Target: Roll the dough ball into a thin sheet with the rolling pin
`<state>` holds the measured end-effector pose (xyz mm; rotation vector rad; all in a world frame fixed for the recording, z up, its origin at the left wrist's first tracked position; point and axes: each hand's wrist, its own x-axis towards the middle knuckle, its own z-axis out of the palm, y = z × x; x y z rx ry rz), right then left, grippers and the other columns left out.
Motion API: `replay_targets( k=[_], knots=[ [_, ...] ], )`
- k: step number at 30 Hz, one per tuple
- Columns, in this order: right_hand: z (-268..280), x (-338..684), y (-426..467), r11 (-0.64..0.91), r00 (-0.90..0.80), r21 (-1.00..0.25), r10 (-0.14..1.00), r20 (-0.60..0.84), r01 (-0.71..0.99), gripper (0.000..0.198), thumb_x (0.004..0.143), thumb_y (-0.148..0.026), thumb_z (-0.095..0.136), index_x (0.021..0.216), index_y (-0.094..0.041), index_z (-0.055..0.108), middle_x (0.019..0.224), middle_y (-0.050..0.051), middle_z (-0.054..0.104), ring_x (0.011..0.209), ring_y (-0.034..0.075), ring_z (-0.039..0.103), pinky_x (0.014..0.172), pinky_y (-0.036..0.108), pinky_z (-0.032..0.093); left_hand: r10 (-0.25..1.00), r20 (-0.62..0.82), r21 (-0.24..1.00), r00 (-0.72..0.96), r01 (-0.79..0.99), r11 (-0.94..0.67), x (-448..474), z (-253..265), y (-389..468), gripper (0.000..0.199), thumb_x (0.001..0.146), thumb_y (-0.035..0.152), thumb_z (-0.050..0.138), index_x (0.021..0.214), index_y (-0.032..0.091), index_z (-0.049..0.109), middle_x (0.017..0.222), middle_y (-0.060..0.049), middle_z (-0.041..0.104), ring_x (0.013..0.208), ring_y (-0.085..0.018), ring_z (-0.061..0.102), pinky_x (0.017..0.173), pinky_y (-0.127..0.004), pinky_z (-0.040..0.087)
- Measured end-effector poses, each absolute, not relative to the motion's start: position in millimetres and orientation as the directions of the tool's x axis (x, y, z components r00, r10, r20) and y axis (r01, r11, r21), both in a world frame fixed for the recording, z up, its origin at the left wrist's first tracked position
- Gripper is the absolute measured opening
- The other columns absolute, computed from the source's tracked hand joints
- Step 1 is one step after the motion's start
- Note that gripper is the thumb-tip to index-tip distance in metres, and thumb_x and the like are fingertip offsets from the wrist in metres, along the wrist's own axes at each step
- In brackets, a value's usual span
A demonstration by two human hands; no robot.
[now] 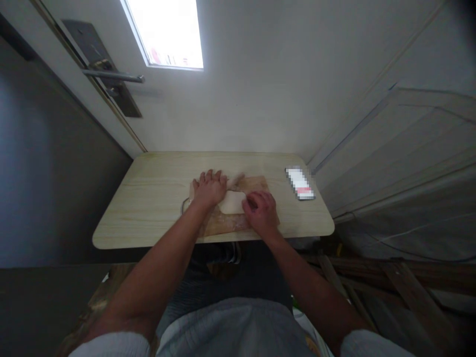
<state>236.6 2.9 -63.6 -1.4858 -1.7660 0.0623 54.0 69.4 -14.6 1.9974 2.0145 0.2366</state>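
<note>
Centrally, a flat piece of dough (232,203) lies on a wooden board (225,226) atop the worktop (134,206). At 10 o'clock, the left hand (210,188) sits palm-down, fingers spread, beside a blurred rod (236,179); its grip cannot be determined. At 3 o'clock, the right hand (262,210) curls at the dough's edge, pinch unconfirmed. Phone (300,183): 2 o'clock.
</note>
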Motion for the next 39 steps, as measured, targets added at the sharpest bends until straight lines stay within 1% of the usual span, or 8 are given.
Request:
replay_targets(
  k=[7,16,22,24,28,32,35,39],
  knots=[
    [-64,237,3,0.333,-0.009,-0.501,0.840,0.543,0.799,0.016,0.089,-0.031,0.062,0.098,-0.023,0.071,0.103,0.007,0.071,0.104,0.026,0.058,0.099,0.046,0.044,0.990,0.125,0.237,0.061,0.967,-0.089,79,-17,28,0.068,0.102,0.054,0.008,0.154,0.023,0.039,0.162,-0.011,0.036,0.151,-0.035,0.026,0.120,-0.063,0.017],
    [-63,237,2,0.329,-0.028,-0.469,0.841,0.541,0.819,0.017,0.091,-0.033,0.061,0.097,-0.022,0.073,0.103,0.007,0.072,0.102,0.025,0.059,0.100,0.044,0.044,0.993,-0.089,0.264,0.074,0.963,-0.048,50,-17,73,0.065,0.102,0.053,0.011,0.153,0.027,0.042,0.164,-0.011,0.033,0.150,-0.039,0.027,0.115,-0.070,0.024],
    [-59,237,1,0.322,-0.035,-0.469,0.852,0.523,0.823,0.018,0.092,-0.032,0.061,0.099,-0.021,0.073,0.105,0.007,0.072,0.105,0.025,0.059,0.100,0.043,0.043,0.972,0.138,0.215,0.189,0.953,-0.216,74,-18,29,0.066,0.103,0.053,0.008,0.156,0.025,0.035,0.162,-0.008,0.038,0.149,-0.033,0.029,0.120,-0.061,0.020],
    [-59,237,1,0.328,-0.042,-0.468,0.851,0.523,0.821,0.018,0.092,-0.031,0.060,0.099,-0.021,0.073,0.105,0.007,0.072,0.105,0.025,0.059,0.101,0.042,0.043,0.963,0.151,0.223,0.223,0.941,-0.253,74,-18,25,0.065,0.103,0.054,0.008,0.157,0.027,0.033,0.161,-0.007,0.039,0.149,-0.033,0.029,0.120,-0.062,0.021],
    [-60,237,1,0.327,-0.039,-0.469,0.850,0.525,0.820,0.017,0.092,-0.032,0.060,0.097,-0.022,0.074,0.104,0.006,0.073,0.104,0.025,0.060,0.100,0.043,0.043,0.978,-0.011,0.243,0.207,0.950,-0.198,56,-17,54,0.064,0.103,0.054,0.009,0.150,0.031,0.046,0.162,-0.007,0.038,0.149,-0.038,0.029,0.116,-0.069,0.020],
    [-60,236,1,0.319,-0.017,-0.478,0.845,0.534,0.819,0.018,0.092,-0.033,0.060,0.095,-0.022,0.074,0.104,0.007,0.073,0.103,0.025,0.061,0.100,0.043,0.043,0.976,-0.126,0.240,0.179,0.960,-0.145,40,-17,82,0.060,0.103,0.053,0.014,0.154,0.033,0.040,0.164,-0.009,0.033,0.150,-0.041,0.025,0.115,-0.073,0.017],
    [-60,237,0,0.321,-0.018,-0.482,0.846,0.533,0.815,0.018,0.092,-0.033,0.059,0.095,-0.022,0.074,0.105,0.007,0.073,0.103,0.025,0.061,0.101,0.044,0.043,0.981,-0.078,0.244,0.175,0.958,-0.152,47,-18,75,0.062,0.103,0.054,0.013,0.156,0.031,0.035,0.165,-0.008,0.031,0.151,-0.038,0.025,0.116,-0.071,0.018],
    [-59,239,0,0.345,-0.047,-0.493,0.853,0.520,0.799,0.020,0.094,-0.029,0.055,0.098,-0.022,0.073,0.105,0.006,0.073,0.103,0.025,0.062,0.100,0.044,0.043,0.965,0.052,0.233,0.257,0.937,-0.262,67,-16,41,0.065,0.103,0.056,0.012,0.157,0.028,0.034,0.164,-0.008,0.034,0.151,-0.035,0.026,0.119,-0.065,0.019]
  ],
)
